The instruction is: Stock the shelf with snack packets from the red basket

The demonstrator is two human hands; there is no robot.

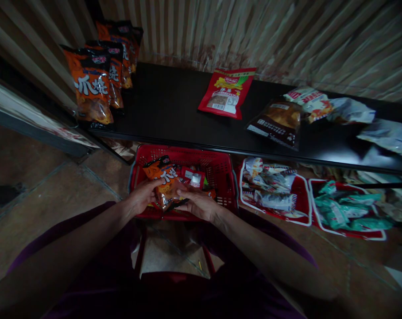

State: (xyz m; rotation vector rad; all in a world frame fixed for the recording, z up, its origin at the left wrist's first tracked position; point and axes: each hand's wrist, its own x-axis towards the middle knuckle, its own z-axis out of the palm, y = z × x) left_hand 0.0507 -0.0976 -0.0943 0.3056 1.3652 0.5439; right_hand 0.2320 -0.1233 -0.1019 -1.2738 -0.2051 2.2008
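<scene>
Between my two hands is an orange-and-black snack bag [168,182] with white lettering, held over the red plastic basket [184,155] in front of my knees. My left hand [145,195] grips its left side, and my right hand [198,202] has its fingers and thumb closed on the right side. A red packet [193,178] lies in the basket just behind the bag. Other packets beneath are partly hidden by my hands. More orange snack bags [92,88] stand in rows at the left end of the black shelf [154,106].
On the shelf lie a red-and-yellow packet [228,92], a brown bag [278,122] and several pale packets [350,110]. To the right on the floor stand a basket of white packets [274,186] and a basket of green packets [349,208]. A pleated curtain [254,35] hangs behind.
</scene>
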